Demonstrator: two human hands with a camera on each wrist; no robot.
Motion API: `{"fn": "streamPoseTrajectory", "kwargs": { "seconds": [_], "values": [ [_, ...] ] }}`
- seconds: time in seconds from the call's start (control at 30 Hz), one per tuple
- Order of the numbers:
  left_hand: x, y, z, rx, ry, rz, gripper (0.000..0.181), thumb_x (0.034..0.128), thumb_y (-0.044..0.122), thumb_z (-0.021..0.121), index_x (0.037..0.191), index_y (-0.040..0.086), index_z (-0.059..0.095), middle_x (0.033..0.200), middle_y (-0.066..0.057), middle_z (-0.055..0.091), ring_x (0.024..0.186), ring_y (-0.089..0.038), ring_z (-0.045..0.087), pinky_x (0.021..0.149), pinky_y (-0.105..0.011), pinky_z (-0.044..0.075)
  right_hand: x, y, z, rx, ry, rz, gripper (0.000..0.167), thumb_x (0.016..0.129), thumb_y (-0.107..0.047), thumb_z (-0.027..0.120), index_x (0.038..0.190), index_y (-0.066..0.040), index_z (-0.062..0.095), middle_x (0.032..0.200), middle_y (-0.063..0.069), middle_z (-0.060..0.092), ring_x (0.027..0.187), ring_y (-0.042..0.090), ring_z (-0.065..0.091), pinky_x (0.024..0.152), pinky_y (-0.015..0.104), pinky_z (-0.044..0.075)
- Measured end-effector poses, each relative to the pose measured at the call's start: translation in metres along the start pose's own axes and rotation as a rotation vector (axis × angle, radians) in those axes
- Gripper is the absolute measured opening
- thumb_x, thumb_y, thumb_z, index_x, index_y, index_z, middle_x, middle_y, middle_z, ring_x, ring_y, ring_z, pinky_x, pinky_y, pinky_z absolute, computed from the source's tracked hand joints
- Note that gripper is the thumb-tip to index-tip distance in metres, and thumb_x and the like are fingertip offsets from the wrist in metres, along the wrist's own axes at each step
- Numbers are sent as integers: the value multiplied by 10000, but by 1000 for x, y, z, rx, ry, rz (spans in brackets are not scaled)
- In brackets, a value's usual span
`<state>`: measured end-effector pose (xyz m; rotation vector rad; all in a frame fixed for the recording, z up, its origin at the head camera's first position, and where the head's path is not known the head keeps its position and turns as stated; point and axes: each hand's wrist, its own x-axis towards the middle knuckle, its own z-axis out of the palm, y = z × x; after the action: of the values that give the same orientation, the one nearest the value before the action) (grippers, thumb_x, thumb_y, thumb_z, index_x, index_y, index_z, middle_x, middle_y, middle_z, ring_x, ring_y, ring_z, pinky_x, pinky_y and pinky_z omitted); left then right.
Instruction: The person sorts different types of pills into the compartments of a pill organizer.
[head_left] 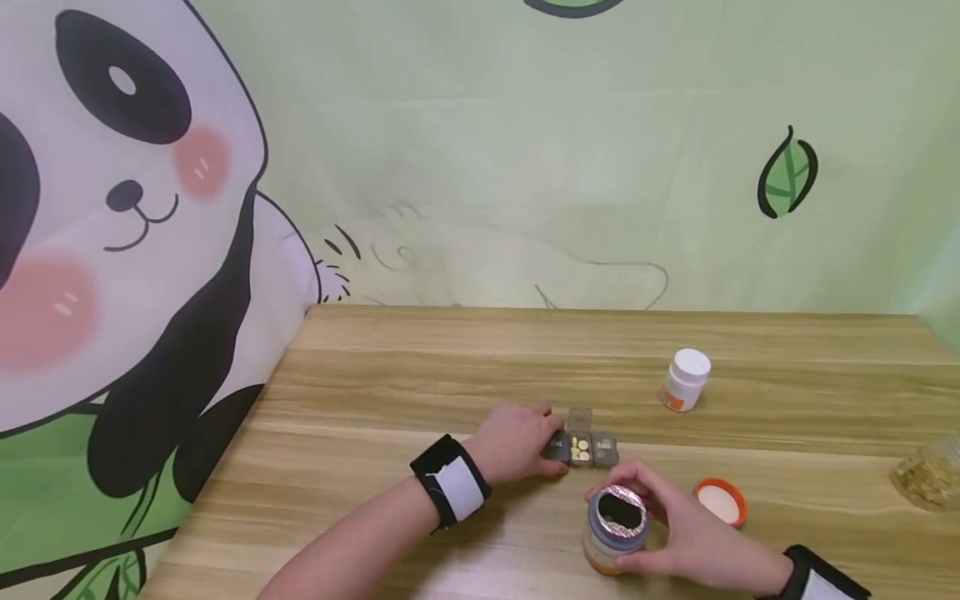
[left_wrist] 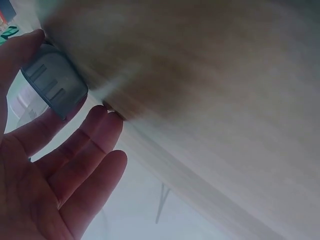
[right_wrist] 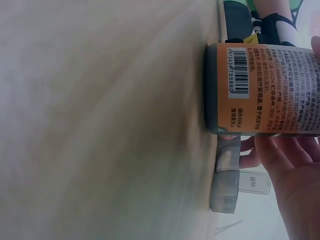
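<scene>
A small grey pill organizer (head_left: pixel 604 449) lies on the table, one lid raised at its back, yellowish tablets (head_left: pixel 581 451) in the uncovered compartment. My left hand (head_left: pixel 513 442) pinches its left end; in the left wrist view, thumb and index finger of the hand (left_wrist: pixel 65 165) hold the grey case (left_wrist: pixel 57 82). Nearer the front, my right hand (head_left: pixel 682 533) grips an uncapped bottle (head_left: pixel 604 554) with torn foil round its mouth. The right wrist view shows the bottle's orange label (right_wrist: pixel 270 90), the fingers of the hand (right_wrist: pixel 295 175) around it and the organizer (right_wrist: pixel 225 190) beyond.
An orange-rimmed cap (head_left: pixel 720 502) lies inner side up, right of my right hand. Behind it stands a closed white bottle (head_left: pixel 686 381). A clear jar with yellowish contents (head_left: pixel 928 475) is at the right edge. A panda-printed cloth (head_left: pixel 480 167) hangs behind the wooden table (head_left: pixel 420 358).
</scene>
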<state>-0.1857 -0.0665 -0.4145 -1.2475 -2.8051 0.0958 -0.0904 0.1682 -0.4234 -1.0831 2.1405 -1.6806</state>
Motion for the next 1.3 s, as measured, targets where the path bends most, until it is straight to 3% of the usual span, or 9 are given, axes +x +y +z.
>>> {"fn": "streamPoseTrajectory", "kwargs": {
  "seconds": [0.1,0.23,0.43,0.53,0.7,0.8,0.97,1.13,1.3],
  "values": [
    [0,-1,0,-51,8,-5,545,780,579,734,1068,126,640,829,67,563,635,-50,476,534,-215,385,-3,-1,1,-58,16,-6,658,797,-147,817,1327,-71,435,1261,74,555,1163,156,520,972,213,381],
    [-6,-8,0,-213,-15,-44,764,766,577,750,1294,75,520,962,-8,651,735,-102,577,654,-261,479,-13,-8,-4,-197,12,38,796,790,-217,825,1430,-92,369,1347,51,514,1221,99,477,983,193,362],
    [-30,-17,-11,-463,-59,-101,965,793,557,739,1482,49,293,1229,-149,621,959,-203,643,885,-348,486,-35,-17,-28,-485,-4,67,740,799,-292,812,1414,-150,426,1346,-2,506,1219,84,465,964,204,386],
    [-40,-12,-21,-521,-24,-63,959,791,562,737,1487,66,303,1350,-138,542,1130,-221,585,979,-364,428,-43,-15,-42,-711,34,27,746,721,-285,867,1352,-155,490,1300,-5,521,1150,85,506,909,177,405],
    [-46,11,-33,-702,-38,97,905,789,522,761,1476,108,342,1448,-47,445,1308,-155,422,1060,-312,324,-48,-7,-55,-1049,110,-5,762,598,-291,911,1256,-104,574,1249,51,560,1036,212,592,799,371,495],
    [-43,27,-31,-795,-112,176,882,795,481,775,1471,123,334,1438,-13,447,1290,-90,421,1043,-254,324,-50,-3,-56,-1105,115,73,724,620,-340,894,1228,-84,595,1225,81,573,1014,272,607,759,460,499],
    [-34,42,-23,-833,-175,240,852,792,423,799,1451,146,336,1348,77,514,1207,-2,466,984,-184,351,-53,2,-55,-1126,107,212,648,666,-401,863,1177,-87,617,1102,38,592,874,207,615,661,402,498],
    [-28,46,-19,-844,-188,290,792,796,388,805,1415,140,379,1273,105,545,1143,42,479,949,-139,351,-54,7,-55,-1121,95,216,547,668,-341,868,1116,-119,645,948,-85,508,718,49,495,571,278,439],
    [-25,48,-16,-774,-145,305,694,807,418,787,1353,165,442,1212,132,561,1078,86,472,913,-101,347,-52,11,-56,-1058,78,197,471,684,-271,863,1078,-128,647,910,-104,451,696,15,440,572,248,427]
  ]
}}
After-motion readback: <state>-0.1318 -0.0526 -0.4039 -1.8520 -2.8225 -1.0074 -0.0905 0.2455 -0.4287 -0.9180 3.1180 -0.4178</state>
